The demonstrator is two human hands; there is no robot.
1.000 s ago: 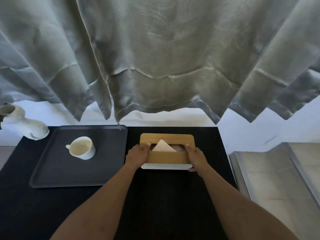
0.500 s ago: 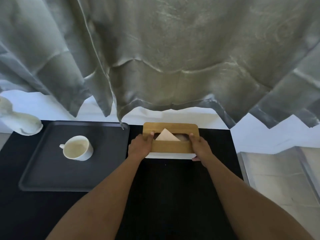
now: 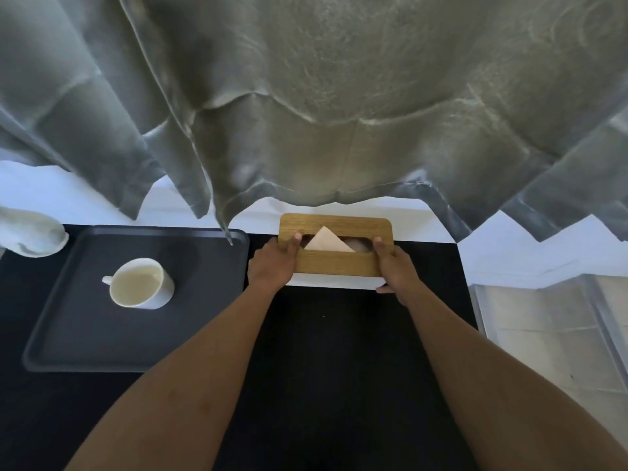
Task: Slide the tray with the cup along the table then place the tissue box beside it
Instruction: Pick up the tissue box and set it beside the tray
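A tissue box (image 3: 334,263) with a wooden lid and white base sits at the far edge of the black table, a tissue poking up from its slot. My left hand (image 3: 272,265) grips its left end and my right hand (image 3: 394,266) grips its right end. To the left, a short gap away, lies a dark grey tray (image 3: 170,321) holding a white cup (image 3: 141,283) with its handle pointing left.
A grey curtain (image 3: 339,113) hangs low over the table's far edge, its hem touching the tray's back corner. A white ceramic object (image 3: 30,232) lies at the far left. The black table (image 3: 323,368) ends at the right beside tiled floor (image 3: 543,334).
Both hands have carried the tissue box away from me toward the table's far edge, beside the tray's back right corner. The tray and cup have not moved on the table.
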